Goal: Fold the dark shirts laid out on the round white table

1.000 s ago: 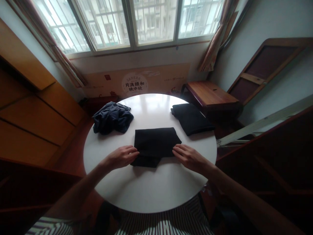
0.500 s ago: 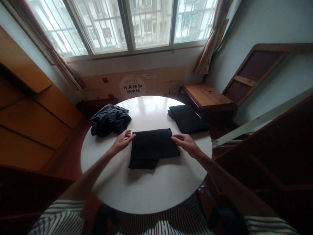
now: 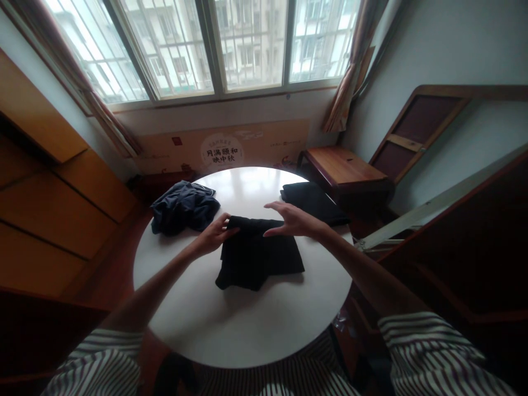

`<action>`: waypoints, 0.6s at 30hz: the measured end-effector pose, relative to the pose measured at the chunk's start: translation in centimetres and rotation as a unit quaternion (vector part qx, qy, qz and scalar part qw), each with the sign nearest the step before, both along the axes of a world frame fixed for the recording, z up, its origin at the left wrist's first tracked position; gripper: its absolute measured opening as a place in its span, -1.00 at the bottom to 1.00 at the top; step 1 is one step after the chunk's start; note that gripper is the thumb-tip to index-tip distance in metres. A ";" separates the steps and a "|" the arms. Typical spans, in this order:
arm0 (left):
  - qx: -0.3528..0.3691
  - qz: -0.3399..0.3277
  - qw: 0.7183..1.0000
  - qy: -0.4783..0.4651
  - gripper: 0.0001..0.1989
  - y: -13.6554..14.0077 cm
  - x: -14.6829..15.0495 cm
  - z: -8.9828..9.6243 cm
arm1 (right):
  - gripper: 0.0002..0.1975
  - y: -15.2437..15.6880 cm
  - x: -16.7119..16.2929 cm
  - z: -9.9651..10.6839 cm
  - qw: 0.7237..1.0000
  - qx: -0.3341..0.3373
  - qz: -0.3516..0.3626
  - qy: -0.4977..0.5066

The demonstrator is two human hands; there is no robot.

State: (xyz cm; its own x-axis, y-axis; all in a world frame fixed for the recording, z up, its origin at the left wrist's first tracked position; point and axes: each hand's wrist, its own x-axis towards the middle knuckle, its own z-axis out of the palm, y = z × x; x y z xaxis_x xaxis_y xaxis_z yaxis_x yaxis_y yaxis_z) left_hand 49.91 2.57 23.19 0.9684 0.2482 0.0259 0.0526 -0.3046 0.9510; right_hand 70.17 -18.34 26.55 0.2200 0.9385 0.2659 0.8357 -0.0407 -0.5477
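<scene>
A black folded garment (image 3: 264,256) lies in front of me on the round white table (image 3: 243,330); its exact kind cannot be made out. My left hand (image 3: 216,234) pinches its far left corner, thumb on top and fingers behind, raising that edge slightly. Over the far right part of the garment hovers my right hand (image 3: 292,220), thumb and fingers spread wide with nothing between them. A looser flap of the black cloth sticks out at the near left. Behind my right hand rests a second folded black garment (image 3: 315,201).
A crumpled dark blue garment (image 3: 185,206) sits at the table's far left. Beyond the table stand a low wooden stool or side table (image 3: 344,165) and a window wall with a printed banner (image 3: 223,148). Wooden cabinets (image 3: 45,192) line the left side.
My right hand has left the garment's far right corner and moved left above it, opening. My left hand has taken hold of the far left corner and lifted it a little.
</scene>
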 end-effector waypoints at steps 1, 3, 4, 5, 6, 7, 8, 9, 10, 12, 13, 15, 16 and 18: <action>0.036 -0.008 0.999 -0.013 -0.59 -0.7 -0.1 1.0 | -0.23 0.8 -0.2 1.0 0.999 -0.025 0.040 0.004; 0.112 -0.020 0.993 -0.042 -0.63 -2.1 0.0 3.1 | -0.34 2.3 -0.8 2.8 0.988 -0.098 0.115 0.027; 0.140 -0.026 0.988 -0.056 -0.64 -2.6 0.1 3.9 | -0.42 2.9 -1.0 3.5 0.978 -0.135 0.150 0.043; 0.156 -0.033 0.985 -0.069 -0.64 -2.9 0.3 4.5 | -0.50 3.3 -1.1 3.9 0.968 -0.166 0.180 0.061; 0.157 -0.037 0.983 -0.083 -0.63 -2.9 0.5 4.8 | -0.57 3.5 -1.3 4.2 0.959 -0.187 0.199 0.082; 0.145 -0.040 0.984 -0.094 -0.61 -2.7 0.8 4.9 | -0.62 3.5 -1.3 4.4 0.953 -0.194 0.207 0.102; 0.118 -0.040 0.987 -0.104 -0.58 -2.2 1.2 4.7 | -0.66 3.2 -1.4 4.6 0.953 -0.189 0.205 0.119; 0.076 -0.038 0.990 -0.113 -0.55 -1.5 1.5 4.2 | -0.69 2.8 -1.3 4.6 0.955 -0.175 0.199 0.134; 0.024 -0.032 0.992 -0.118 -0.50 -0.6 1.8 3.6 | -0.70 2.1 -1.3 4.7 0.958 -0.156 0.190 0.148; -0.091 -0.016 0.990 -0.108 -0.39 1.2 2.4 2.0 | -0.70 0.6 -1.0 5.1 0.963 -0.117 0.167 0.178; -0.145 -0.006 0.985 -0.091 -0.35 1.9 2.7 1.2 | -0.69 -0.2 -0.7 5.3 0.964 -0.094 0.150 0.199; -0.231 0.013 0.972 -0.047 -0.32 2.5 3.7 -0.2 | -0.63 -1.4 0.2 5.9 0.959 -0.028 0.098 0.263; -0.263 0.026 0.964 -0.033 -0.32 2.2 4.5 -0.7 | -0.60 -1.8 0.8 6.2 0.951 0.012 0.067 0.303; -0.316 0.037 0.947 -0.030 -0.31 0.8 6.5 -1.2 | -0.54 -2.0 2.5 6.6 0.920 0.093 0.006 0.380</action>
State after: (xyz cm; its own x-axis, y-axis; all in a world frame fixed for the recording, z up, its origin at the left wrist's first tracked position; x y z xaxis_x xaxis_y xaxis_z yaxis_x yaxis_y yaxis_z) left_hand 56.41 3.37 21.99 0.9490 0.3002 -0.0962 -0.0087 0.3299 0.9440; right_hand 72.72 -20.37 33.11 0.3978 0.8965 0.1952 0.2072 0.1195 -0.9710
